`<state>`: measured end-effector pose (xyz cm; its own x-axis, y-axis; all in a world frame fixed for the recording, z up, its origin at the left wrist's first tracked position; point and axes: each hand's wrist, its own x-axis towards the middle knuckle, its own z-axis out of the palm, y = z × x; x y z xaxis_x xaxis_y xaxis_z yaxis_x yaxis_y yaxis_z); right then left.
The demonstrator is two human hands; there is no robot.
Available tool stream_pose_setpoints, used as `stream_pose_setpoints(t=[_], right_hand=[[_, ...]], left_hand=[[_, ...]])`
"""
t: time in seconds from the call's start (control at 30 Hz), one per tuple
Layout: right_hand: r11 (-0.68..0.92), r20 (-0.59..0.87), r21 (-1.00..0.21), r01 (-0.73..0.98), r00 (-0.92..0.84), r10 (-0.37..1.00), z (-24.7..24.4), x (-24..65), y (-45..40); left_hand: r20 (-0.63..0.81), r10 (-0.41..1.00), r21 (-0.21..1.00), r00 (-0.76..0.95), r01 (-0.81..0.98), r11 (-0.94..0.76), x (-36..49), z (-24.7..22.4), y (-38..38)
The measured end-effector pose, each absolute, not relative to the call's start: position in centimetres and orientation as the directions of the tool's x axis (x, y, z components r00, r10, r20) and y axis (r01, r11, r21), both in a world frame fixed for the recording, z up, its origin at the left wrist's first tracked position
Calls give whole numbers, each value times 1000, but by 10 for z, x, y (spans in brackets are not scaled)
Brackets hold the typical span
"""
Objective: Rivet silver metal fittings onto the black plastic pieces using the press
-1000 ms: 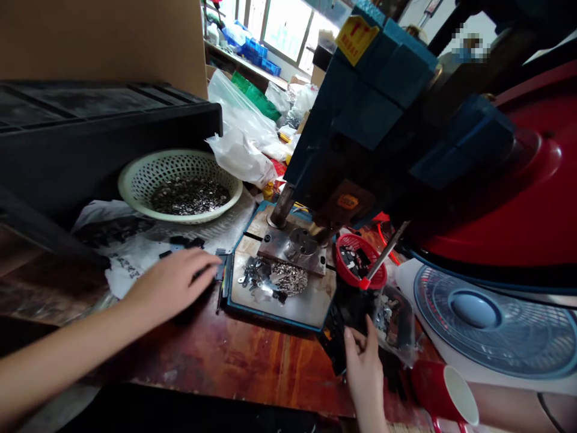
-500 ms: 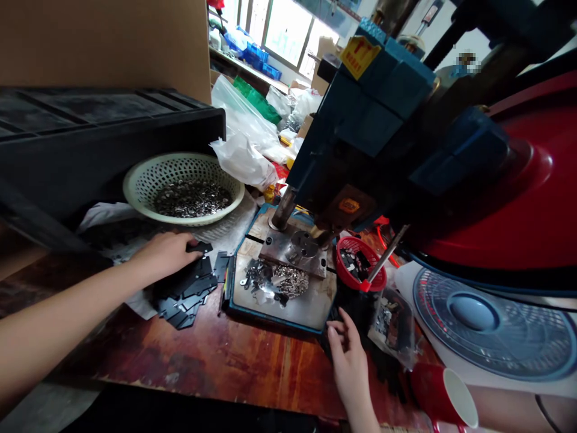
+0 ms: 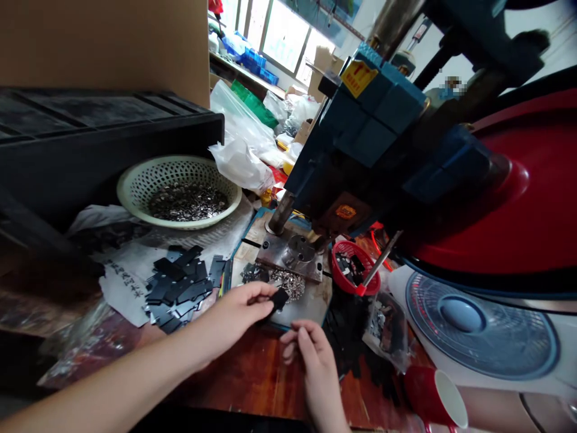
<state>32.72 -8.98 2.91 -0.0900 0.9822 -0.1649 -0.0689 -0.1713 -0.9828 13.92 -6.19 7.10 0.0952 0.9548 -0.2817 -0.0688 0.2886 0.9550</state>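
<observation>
My left hand point(image 3: 253, 304) is closed on a small flat black plate point(image 3: 280, 299), held over the front of the press bed. Close to it, my right hand point(image 3: 313, 355) hovers at the bed's front edge with loosely bent fingers, apart, and nothing visible in them. On the bed point(image 3: 311, 307) lies a heap of small shiny metal pieces point(image 3: 292, 285), partly hidden by my left hand. Behind the heap sits a steel die block point(image 3: 288, 255) under the blue press head point(image 3: 365, 114). A pile of black plates point(image 3: 180, 282) lies to the left.
A pale green basket point(image 3: 130, 195) of small metal parts stands at the back left. Right of the press are a red basket point(image 3: 360, 291), a plastic bag of parts point(image 3: 387, 325), a red mug point(image 3: 421, 391), a fan point(image 3: 469, 313) and a metal lever point(image 3: 383, 258).
My left hand has moved right from the black pile to the press bed, carrying a black plate. My right hand has shifted left, in front of the bed. The view has tilted slightly.
</observation>
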Motion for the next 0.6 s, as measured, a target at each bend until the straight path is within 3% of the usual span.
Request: stream_pose_setpoints(t=[0.17,0.33,0.47,0.6], right_hand=[[-369,-300,-819,-440,-220,928,41,299,-90],[-503,-407,-673,-542,-296,864,54,301,-84],[-342,-310,-826,-449,-146,939,52,307,-78],[-106,-109,-990,-96,20,994,46,315,-75]], left_hand=[[-368,894,789,257,-423,446,168,74,-72],[-386,881,744,274,-472,473,169,74,-72],[-393,909,821,140,-392,416,166,74,-71],[-416,895,817,163,-366,446,162,72,-70]])
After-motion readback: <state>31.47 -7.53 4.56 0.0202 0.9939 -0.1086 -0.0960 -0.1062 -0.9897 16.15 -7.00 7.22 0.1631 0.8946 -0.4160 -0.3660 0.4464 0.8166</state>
